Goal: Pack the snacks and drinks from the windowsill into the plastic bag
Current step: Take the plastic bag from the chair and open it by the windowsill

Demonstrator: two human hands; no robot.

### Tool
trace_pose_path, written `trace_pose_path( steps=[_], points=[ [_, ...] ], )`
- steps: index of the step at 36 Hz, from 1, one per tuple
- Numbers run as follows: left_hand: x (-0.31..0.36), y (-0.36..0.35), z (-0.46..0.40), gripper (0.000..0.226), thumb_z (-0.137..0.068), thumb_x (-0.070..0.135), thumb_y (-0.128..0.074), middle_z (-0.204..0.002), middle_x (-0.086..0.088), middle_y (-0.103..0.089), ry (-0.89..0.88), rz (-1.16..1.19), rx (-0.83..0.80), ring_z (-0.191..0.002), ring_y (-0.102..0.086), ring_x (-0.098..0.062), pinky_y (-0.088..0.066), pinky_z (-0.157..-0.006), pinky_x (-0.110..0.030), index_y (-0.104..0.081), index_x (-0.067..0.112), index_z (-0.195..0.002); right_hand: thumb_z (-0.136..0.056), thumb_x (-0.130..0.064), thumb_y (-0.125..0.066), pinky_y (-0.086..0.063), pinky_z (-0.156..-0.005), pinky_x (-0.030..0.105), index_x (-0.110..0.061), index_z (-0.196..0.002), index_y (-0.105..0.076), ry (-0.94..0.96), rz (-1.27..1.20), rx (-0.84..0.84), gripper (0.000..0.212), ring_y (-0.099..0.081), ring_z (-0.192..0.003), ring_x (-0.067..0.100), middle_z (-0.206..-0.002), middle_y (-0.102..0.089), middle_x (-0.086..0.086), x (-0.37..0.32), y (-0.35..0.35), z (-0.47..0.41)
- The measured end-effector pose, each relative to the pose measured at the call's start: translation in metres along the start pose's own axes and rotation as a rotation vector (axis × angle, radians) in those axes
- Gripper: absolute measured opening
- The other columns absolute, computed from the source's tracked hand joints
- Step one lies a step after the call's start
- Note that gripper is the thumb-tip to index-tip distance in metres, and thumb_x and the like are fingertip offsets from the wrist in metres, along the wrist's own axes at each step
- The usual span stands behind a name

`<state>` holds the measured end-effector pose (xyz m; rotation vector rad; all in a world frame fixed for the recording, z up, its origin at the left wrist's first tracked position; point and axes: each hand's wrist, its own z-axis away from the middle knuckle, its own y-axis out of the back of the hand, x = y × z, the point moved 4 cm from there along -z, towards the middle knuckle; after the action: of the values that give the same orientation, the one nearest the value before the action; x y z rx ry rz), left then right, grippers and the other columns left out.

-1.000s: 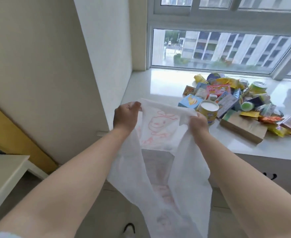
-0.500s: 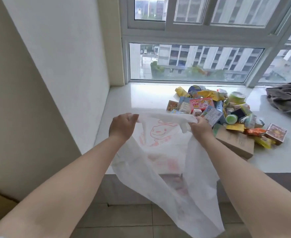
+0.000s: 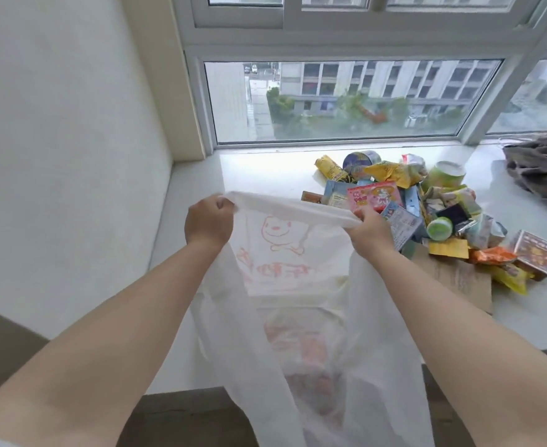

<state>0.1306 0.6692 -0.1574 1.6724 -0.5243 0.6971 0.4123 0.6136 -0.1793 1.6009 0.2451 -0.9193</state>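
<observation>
A white plastic bag (image 3: pixel 298 285) with an orange cartoon print hangs in front of me over the windowsill's front edge. My left hand (image 3: pixel 207 221) grips its top edge on the left and my right hand (image 3: pixel 369 230) grips the same edge on the right, stretching it between them. Right of my right hand a heap of snacks and drinks (image 3: pixel 404 195) lies on the white windowsill (image 3: pixel 265 169): a pink packet (image 3: pixel 375 195), yellow wrappers, a green can (image 3: pixel 446 175), a blue tin (image 3: pixel 359 161) and small boxes.
A brown paper bag (image 3: pixel 459 279) lies flat under the heap's near side. A grey cloth (image 3: pixel 543 166) is bunched at the far right of the sill. A white wall (image 3: pixel 72 156) closes the left side, and the window stands behind the sill.
The view has come closer to the windowsill and tilted up. Both hands have lifted the bag's top edge and pulled it wider and flatter over the sill.
</observation>
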Motion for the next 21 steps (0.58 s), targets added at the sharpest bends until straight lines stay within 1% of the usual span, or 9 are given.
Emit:
trace_pose_path(
  steps=[3, 5, 6, 8, 10, 13, 16, 18, 21],
  points=[
    [0.016, -0.015, -0.016, 0.031, -0.092, 0.023, -0.041, -0.087, -0.014, -0.067, -0.017, -0.048, 0.030, -0.078, -0.052, -0.029, -0.033, -0.064, -0.028, -0.069, 0.009, -0.091, -0.090, -0.020, -0.052, -0.041, -0.069, 0.035, -0.013, -0.102, -0.055, 0.023, 0.007, -0.008, 0.014, -0.054, -0.085, 0.029, -0.095, -0.060, 0.009, 0.003, 0.010, -0.031],
    [0.021, -0.030, -0.021, 0.033, -0.093, 0.025, -0.040, -0.090, -0.015, -0.068, -0.031, -0.130, 0.000, -0.081, -0.055, -0.032, -0.034, -0.065, -0.029, -0.070, 0.011, -0.093, -0.090, -0.024, -0.052, -0.042, -0.069, 0.037, -0.013, -0.100, -0.055, 0.018, 0.052, -0.072, 0.015, -0.055, -0.086, 0.032, -0.090, -0.059, 0.008, 0.011, 0.009, -0.047],
    [0.021, -0.040, -0.024, 0.035, -0.095, 0.028, -0.039, -0.094, -0.015, -0.068, -0.030, -0.191, -0.028, -0.085, -0.056, -0.033, -0.035, -0.066, -0.030, -0.071, 0.012, -0.095, -0.090, -0.027, -0.053, -0.044, -0.072, 0.039, -0.013, -0.104, -0.055, 0.022, 0.099, -0.117, 0.020, -0.056, -0.089, 0.033, -0.092, -0.060, 0.008, 0.016, 0.007, -0.056],
    [0.018, -0.060, -0.027, 0.041, -0.098, 0.031, -0.034, -0.101, -0.016, -0.067, -0.012, -0.334, -0.110, -0.091, -0.057, -0.034, -0.036, -0.067, -0.030, -0.070, 0.012, -0.099, -0.091, -0.032, -0.054, -0.047, -0.081, 0.041, -0.013, -0.118, -0.054, 0.030, 0.215, -0.203, 0.033, -0.057, -0.099, 0.034, -0.108, -0.063, 0.009, 0.028, -0.002, -0.070],
    [0.013, -0.081, -0.029, 0.043, -0.098, 0.033, -0.031, -0.108, -0.015, -0.066, 0.013, -0.456, -0.210, -0.098, -0.058, -0.034, -0.039, -0.070, -0.032, -0.069, 0.014, -0.105, -0.090, -0.034, -0.056, -0.047, -0.086, 0.039, -0.013, -0.125, -0.053, 0.022, 0.279, -0.268, 0.041, -0.055, -0.109, 0.033, -0.122, -0.061, 0.009, 0.042, -0.012, -0.081],
    [0.006, -0.108, -0.033, 0.050, -0.095, 0.051, -0.029, -0.117, -0.011, -0.063, 0.040, -0.572, -0.362, -0.106, -0.056, -0.032, -0.044, -0.080, -0.035, -0.062, 0.019, -0.113, -0.085, -0.037, -0.066, -0.041, -0.083, 0.032, -0.014, -0.129, -0.049, -0.011, 0.148, -0.352, 0.053, -0.053, -0.114, 0.028, -0.128, -0.056, 0.008, 0.060, -0.023, -0.093],
    [-0.005, -0.119, -0.040, 0.063, -0.089, 0.067, -0.025, -0.122, -0.011, -0.057, 0.071, -0.632, -0.420, -0.111, -0.055, -0.032, -0.043, -0.082, -0.037, -0.049, 0.022, -0.127, -0.079, -0.042, -0.071, -0.041, -0.089, 0.034, -0.021, -0.135, -0.042, 0.036, 0.019, -0.338, 0.067, -0.050, -0.114, 0.021, -0.129, -0.050, 0.005, 0.066, -0.027, -0.102],
    [-0.010, -0.123, -0.049, 0.066, -0.087, 0.070, -0.025, -0.124, -0.012, -0.052, 0.067, -0.647, -0.416, -0.113, -0.053, -0.033, -0.043, -0.085, -0.039, -0.043, 0.025, -0.133, -0.085, -0.040, -0.064, -0.042, -0.092, 0.036, -0.024, -0.137, -0.040, 0.088, 0.048, -0.299, 0.060, -0.049, -0.117, 0.019, -0.133, -0.047, 0.004, 0.066, -0.028, -0.111],
    [-0.014, -0.126, -0.065, 0.062, -0.088, 0.067, -0.029, -0.126, -0.010, -0.044, 0.014, -0.676, -0.386, -0.117, -0.045, -0.030, -0.041, -0.091, -0.040, -0.038, 0.031, -0.138, -0.092, -0.034, -0.055, -0.044, -0.094, 0.039, -0.028, -0.136, -0.043, 0.137, 0.147, -0.254, 0.045, -0.049, -0.121, 0.022, -0.138, -0.044, 0.000, 0.062, -0.032, -0.120]
  ],
)
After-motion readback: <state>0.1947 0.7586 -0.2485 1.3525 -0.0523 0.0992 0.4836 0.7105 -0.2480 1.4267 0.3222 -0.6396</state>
